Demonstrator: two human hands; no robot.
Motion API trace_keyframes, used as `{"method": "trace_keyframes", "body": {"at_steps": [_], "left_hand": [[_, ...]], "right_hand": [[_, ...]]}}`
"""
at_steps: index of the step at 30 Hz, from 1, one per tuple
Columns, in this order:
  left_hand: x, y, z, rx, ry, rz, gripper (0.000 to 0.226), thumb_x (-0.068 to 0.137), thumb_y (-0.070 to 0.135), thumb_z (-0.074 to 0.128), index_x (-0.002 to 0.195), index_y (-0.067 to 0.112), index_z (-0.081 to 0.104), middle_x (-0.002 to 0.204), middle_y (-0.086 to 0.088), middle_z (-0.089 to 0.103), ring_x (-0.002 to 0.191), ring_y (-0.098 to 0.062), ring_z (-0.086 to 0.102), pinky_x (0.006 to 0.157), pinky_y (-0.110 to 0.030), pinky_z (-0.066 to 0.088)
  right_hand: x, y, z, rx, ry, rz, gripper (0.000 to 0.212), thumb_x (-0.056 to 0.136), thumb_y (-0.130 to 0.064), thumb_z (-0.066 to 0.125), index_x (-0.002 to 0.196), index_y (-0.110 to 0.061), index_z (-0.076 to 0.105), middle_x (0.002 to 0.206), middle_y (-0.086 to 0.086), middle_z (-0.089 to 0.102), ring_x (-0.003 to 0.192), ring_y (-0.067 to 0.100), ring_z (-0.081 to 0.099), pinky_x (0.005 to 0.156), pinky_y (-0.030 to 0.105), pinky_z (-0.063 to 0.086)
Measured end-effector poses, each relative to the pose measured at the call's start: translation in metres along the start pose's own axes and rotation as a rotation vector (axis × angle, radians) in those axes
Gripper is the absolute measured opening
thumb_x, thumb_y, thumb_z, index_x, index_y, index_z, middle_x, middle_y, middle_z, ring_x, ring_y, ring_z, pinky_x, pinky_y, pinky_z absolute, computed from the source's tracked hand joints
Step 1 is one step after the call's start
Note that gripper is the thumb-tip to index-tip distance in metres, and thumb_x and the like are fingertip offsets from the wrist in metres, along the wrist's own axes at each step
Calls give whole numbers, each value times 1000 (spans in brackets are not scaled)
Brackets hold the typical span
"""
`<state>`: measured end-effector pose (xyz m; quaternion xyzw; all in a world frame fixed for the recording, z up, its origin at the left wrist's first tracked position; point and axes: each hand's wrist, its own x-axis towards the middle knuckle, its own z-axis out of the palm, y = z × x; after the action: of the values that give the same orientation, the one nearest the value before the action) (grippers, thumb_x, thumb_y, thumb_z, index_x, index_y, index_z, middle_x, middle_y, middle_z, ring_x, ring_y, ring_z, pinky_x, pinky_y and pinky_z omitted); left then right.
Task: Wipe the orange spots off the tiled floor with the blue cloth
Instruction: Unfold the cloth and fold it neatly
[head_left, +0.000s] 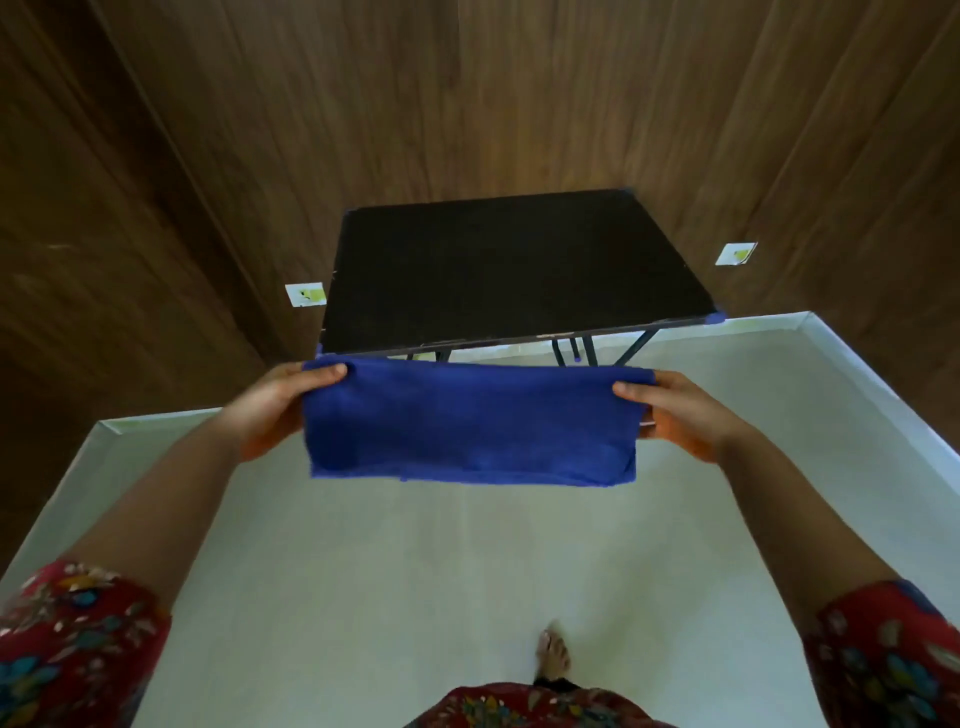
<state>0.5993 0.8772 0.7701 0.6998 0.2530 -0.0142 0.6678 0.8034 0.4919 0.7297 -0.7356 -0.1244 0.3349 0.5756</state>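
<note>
A blue cloth (470, 423), folded over, hangs stretched between my two hands above the pale tiled floor (415, 571). My left hand (278, 408) pinches its upper left corner, thumb on top. My right hand (675, 413) pinches the upper right corner the same way. The cloth is held in the air just in front of a small black table (514, 270). No orange spots show on the visible floor; the cloth hides part of it.
The black table on dark metal legs stands against a brown wood-panelled wall (467, 93). Two white wall sockets (306, 294) (736, 254) flank it. A white skirting (857, 374) borders the floor. My bare foot (554, 656) stands on the tiles below.
</note>
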Motion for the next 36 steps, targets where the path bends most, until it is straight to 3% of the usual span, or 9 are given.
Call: {"method": "trace_keyframes", "body": {"at_steps": [6,10,13,16,19,22,26,29,36], "left_hand": [[51,1,72,-344,123,-209,25,85,29,65,107,16,67,101,-6,75,83,-19,74,72,-35,52],[76,10,129,-350,116,-210,17,96,27,55,104,17,66,109,-5,72,82,-14,74,73,-33,52],[89,22,164,-413,-32,-159,39,98,45,45,117,18,65,123,-7,67,103,-17,69,87,-34,52],[101,34,180,-414,-156,-82,57,88,64,49,124,23,65,125,-6,66,115,-22,64,89,-36,55],[124,36,184,-401,56,-106,35,93,34,60,123,16,64,111,-7,72,96,-20,72,69,-31,58],[149,33,176,-489,191,-204,22,95,18,56,117,19,62,103,-3,74,85,-17,72,64,-32,54],[177,41,167,-595,89,-279,24,94,23,54,115,14,63,96,-8,76,81,-22,74,63,-34,54],[210,44,152,-598,-10,-299,26,97,24,47,114,12,63,98,-11,75,84,-24,74,69,-36,53],[279,22,110,-404,-120,-485,31,97,28,52,127,22,54,123,-5,64,109,-29,63,77,-45,53]], "right_hand": [[45,-15,-20,293,127,50,11,94,-36,59,101,-32,66,93,-13,75,77,5,72,54,22,55],[69,-37,7,284,20,-35,9,96,-33,57,99,-29,64,90,-11,72,74,5,69,60,24,54],[80,-52,39,252,-100,-93,8,98,-28,55,101,-22,59,87,-2,66,66,8,68,52,24,53],[88,-58,54,236,-211,-55,22,100,-34,49,112,-19,60,94,2,71,79,17,73,63,28,58],[107,-56,33,225,-189,-40,32,103,-38,40,119,-23,63,99,0,75,88,22,73,69,27,59],[138,-35,3,264,61,21,25,102,-36,43,109,-27,65,105,0,74,90,17,72,70,24,57],[178,-3,3,421,4,272,45,98,-52,40,122,-20,61,122,3,65,122,23,57,107,39,39],[208,-1,15,633,-166,369,50,85,-60,51,106,-23,76,109,4,73,102,22,68,90,38,54],[280,-10,3,480,-53,335,30,96,-36,55,121,-21,62,119,3,69,105,21,66,77,33,55]]}}
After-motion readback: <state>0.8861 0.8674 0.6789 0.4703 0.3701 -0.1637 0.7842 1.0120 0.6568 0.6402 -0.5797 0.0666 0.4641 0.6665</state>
